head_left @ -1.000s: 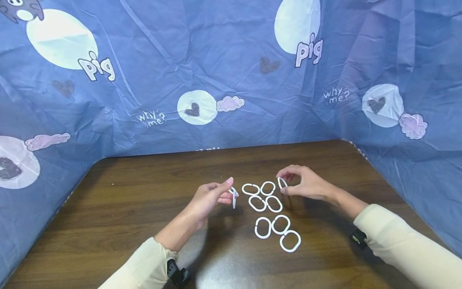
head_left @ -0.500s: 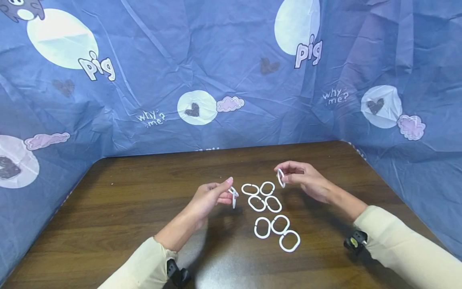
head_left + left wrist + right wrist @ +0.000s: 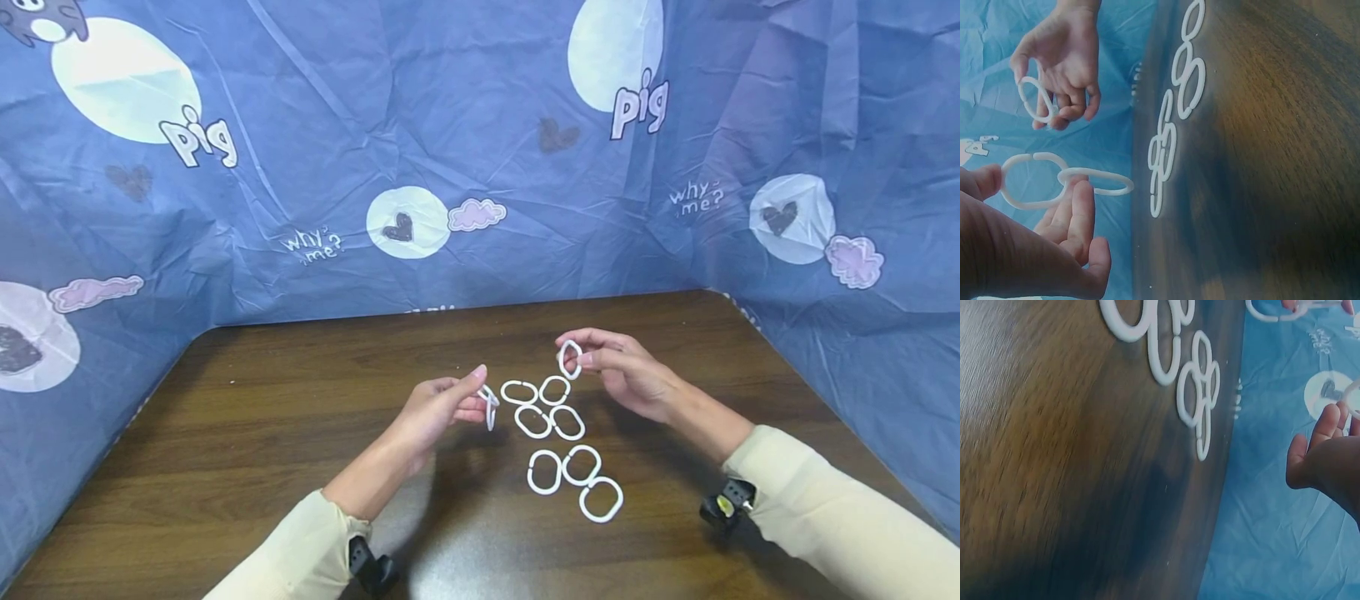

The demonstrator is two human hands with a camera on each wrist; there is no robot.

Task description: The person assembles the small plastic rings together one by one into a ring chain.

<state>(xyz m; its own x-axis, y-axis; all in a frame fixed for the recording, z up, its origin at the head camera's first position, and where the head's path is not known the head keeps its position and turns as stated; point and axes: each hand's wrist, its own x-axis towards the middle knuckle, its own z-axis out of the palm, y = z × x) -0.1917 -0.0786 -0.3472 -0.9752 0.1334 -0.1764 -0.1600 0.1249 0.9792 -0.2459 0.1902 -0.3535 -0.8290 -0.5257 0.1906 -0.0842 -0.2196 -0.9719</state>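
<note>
In the head view my left hand is raised over the table, left of the loose rings. Its thumb and fingers pinch a white plastic link ring with a small gap in it. A second white link ring is hooked through the first and lies across the fingertips. My right hand holds another split link ring between thumb and fingers, above the far end of the loose rings. Several loose link rings lie flat in a group between the hands, with three more link rings nearer me.
The brown wood-grain table carries everything. A blue printed cloth stands along its back and sides. Black cameras sit on both wrists, the left camera close to the table's near side.
My right hand has lifted its ring from beside the loose group and moved left and away from me, turning the ring's face more toward the head camera. The left hand has barely moved.
</note>
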